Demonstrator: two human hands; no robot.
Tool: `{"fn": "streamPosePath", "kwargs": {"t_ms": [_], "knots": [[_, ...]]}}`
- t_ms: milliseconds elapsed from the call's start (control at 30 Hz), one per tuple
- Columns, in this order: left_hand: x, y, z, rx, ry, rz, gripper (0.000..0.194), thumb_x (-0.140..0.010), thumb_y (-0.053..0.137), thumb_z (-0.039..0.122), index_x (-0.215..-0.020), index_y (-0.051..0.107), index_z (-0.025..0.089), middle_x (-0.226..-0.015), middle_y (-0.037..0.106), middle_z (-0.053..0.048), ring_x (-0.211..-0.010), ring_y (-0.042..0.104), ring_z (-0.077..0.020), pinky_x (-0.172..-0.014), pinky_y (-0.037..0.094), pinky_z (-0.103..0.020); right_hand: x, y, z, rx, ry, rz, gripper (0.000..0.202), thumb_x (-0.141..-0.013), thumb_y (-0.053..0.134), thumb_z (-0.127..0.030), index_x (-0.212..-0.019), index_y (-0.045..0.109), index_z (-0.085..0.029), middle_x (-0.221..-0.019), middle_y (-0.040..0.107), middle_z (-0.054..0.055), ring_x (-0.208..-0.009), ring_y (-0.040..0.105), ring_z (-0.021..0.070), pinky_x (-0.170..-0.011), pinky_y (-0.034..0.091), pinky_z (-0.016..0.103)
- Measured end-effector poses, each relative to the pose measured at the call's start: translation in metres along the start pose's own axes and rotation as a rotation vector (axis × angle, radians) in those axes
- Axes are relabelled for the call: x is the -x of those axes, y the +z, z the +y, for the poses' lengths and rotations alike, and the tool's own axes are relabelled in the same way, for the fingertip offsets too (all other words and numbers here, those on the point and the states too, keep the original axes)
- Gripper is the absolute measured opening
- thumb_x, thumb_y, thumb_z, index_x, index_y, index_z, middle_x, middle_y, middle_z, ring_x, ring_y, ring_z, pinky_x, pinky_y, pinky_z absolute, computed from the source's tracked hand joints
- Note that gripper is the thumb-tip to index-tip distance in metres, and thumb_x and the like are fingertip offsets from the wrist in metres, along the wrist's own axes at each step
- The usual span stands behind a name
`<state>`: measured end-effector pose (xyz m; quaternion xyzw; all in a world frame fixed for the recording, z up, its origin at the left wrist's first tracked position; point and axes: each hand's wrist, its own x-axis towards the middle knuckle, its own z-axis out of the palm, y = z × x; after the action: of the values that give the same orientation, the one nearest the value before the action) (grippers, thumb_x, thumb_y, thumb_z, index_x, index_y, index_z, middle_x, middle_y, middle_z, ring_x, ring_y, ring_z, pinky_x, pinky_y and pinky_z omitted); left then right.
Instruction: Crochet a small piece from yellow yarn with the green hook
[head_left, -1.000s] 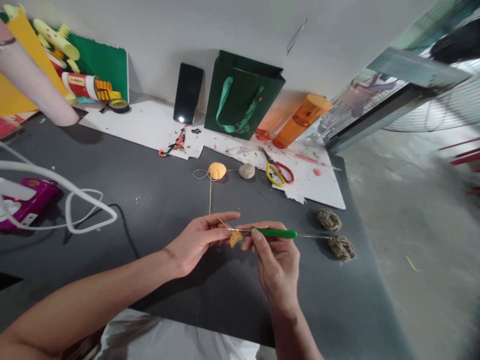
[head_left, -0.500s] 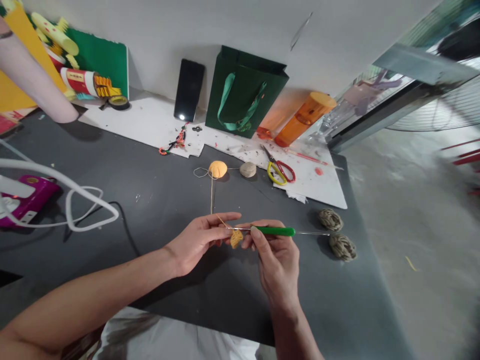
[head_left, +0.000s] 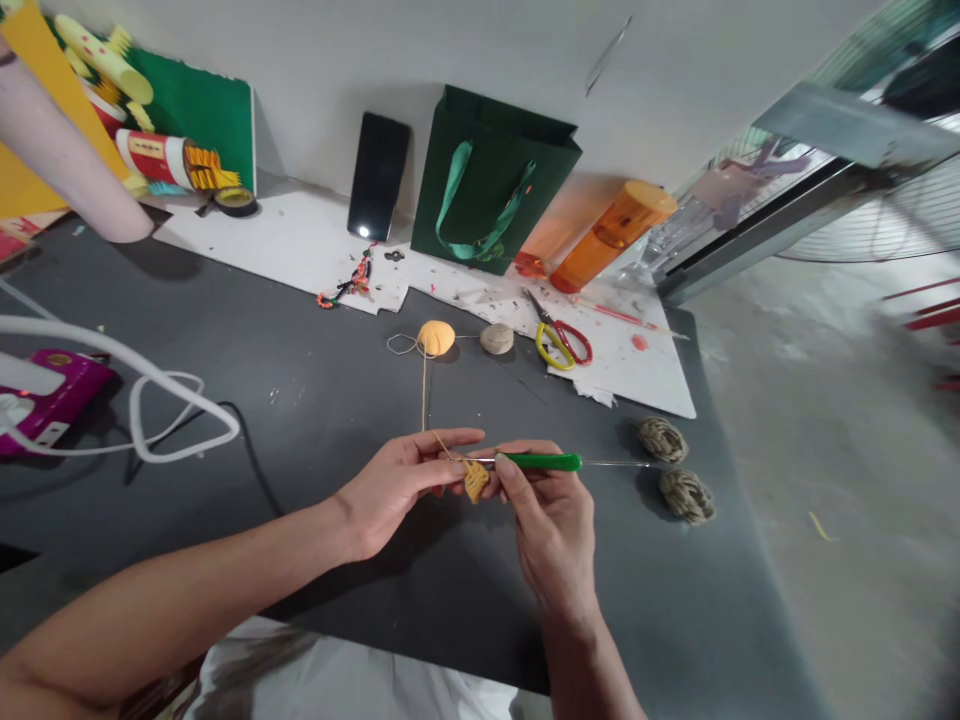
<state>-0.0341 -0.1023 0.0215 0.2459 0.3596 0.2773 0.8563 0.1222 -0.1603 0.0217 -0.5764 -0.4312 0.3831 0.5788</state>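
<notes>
My left hand (head_left: 390, 490) pinches a small yellow crocheted piece (head_left: 475, 481), with yellow yarn running over its fingers. Between the thumb and fingers of my right hand (head_left: 551, 510) lies a crochet hook with a green handle (head_left: 544, 462); its metal tip meets the top of the piece at my left fingertips. The yarn leads up to a yellow yarn ball (head_left: 436, 339) on the dark table (head_left: 322, 400). Beside that ball is a small grey-beige ball (head_left: 496, 339). Whether a loop sits on the hook is too small to tell.
Scissors (head_left: 562, 342), an orange bottle (head_left: 611, 238), a green paper bag (head_left: 495, 180) and a phone (head_left: 379, 177) stand or lie along the wall. Two grey-brown yarn bundles (head_left: 686, 496) are at the right. White cables (head_left: 180, 390) loop at the left.
My right hand and the hook have shifted slightly left, toward my left hand. The yellow piece has turned a little and more of it shows.
</notes>
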Motion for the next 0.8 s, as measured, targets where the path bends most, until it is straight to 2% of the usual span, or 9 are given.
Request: {"fn": "streamPosePath", "kwargs": {"t_ms": [567,800], "knots": [[0.0002,0.0003,0.0009,-0.005,0.006,0.000,0.038,-0.066,0.091,0.025,-0.103,0.083,0.024,-0.081,0.067,0.000,-0.078,0.052,-0.0147,-0.083,0.036,-0.035,0.0016,0.0002,0.0009,-0.029,-0.034,0.031,0.014,-0.092,0.073,-0.034,-0.088,0.071,-0.020,-0.077,0.076,0.003,-0.056,0.064,0.0115,-0.056,0.058,0.025],[0.0011,-0.0005,0.0014,-0.002,0.019,-0.028,0.036,-0.070,0.087,0.023,-0.106,0.082,0.024,-0.079,0.065,0.001,-0.079,0.054,-0.0154,-0.088,0.037,-0.037,0.0029,0.0000,0.0031,-0.027,-0.024,0.017,0.014,-0.092,0.073,-0.034,-0.089,0.072,-0.020,-0.084,0.076,0.004,-0.058,0.064,0.0116,-0.057,0.059,0.026]]}}
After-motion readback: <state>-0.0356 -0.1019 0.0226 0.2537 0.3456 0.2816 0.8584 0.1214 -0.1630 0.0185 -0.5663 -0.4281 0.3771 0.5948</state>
